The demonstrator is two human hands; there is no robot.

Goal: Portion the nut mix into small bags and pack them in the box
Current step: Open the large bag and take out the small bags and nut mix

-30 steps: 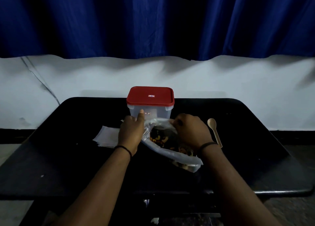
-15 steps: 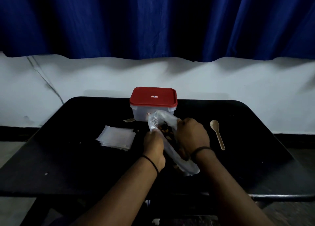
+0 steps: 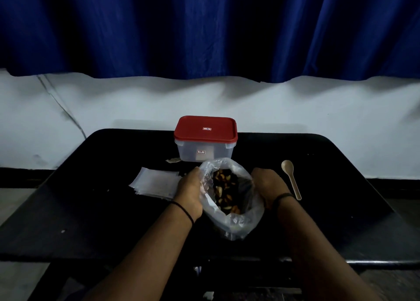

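A clear plastic bag of nut mix (image 3: 236, 221) stands on the black table (image 3: 102, 221), its mouth spread wide so the nuts (image 3: 223, 190) show. My left hand (image 3: 189, 194) grips the bag's left side and my right hand (image 3: 269, 188) grips its right side. Behind the bag stands a clear box (image 3: 204, 152) with a red lid (image 3: 205, 128) closed on it. A stack of small flat bags (image 3: 155, 183) lies left of my left hand. A pale spoon (image 3: 292, 178) lies right of my right hand.
A scrap of paper (image 3: 172, 160) lies at the box's left foot. The table's near edge (image 3: 363, 261) runs just below the bag. Behind the table are a white wall (image 3: 295, 107) and a blue curtain (image 3: 204, 28).
My hands have moved apart and pulled the bag's mouth wide open, and the bag now stands more upright. The box, the spoon and the small bags have stayed put.
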